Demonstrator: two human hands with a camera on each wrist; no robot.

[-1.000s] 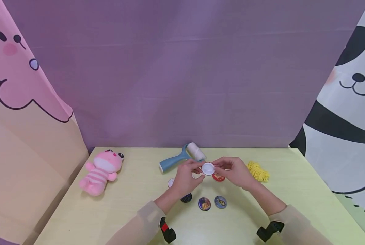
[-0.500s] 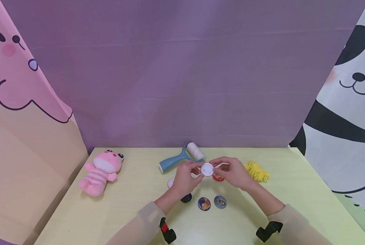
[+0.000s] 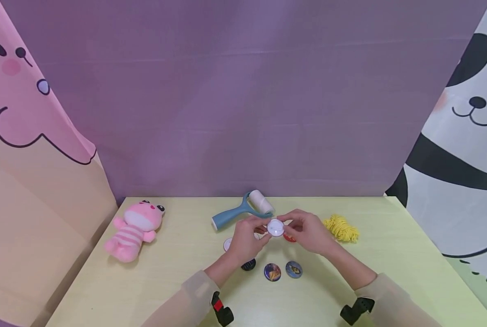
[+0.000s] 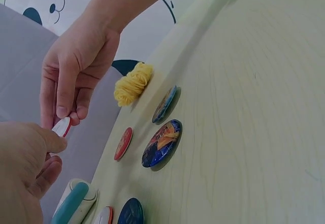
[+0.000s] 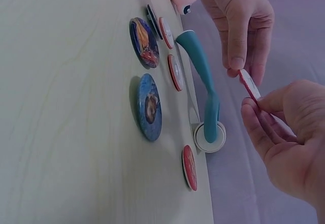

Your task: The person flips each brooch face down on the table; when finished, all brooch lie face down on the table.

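The hands – left hand (image 3: 245, 240) and right hand (image 3: 310, 231) – pinch opposite edges of a badge (image 3: 275, 228), raised above the counter (image 3: 329, 295). It should be light, stiff and slick – best held by the rim, off the white back.

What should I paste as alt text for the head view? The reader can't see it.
A person's left grip and right grip hold a round badge, white side showing, above a pale table. Two picture badges lie nearer the camera, a blue-handled roller beyond, yellow yarn at right and a pink plush toy at left.
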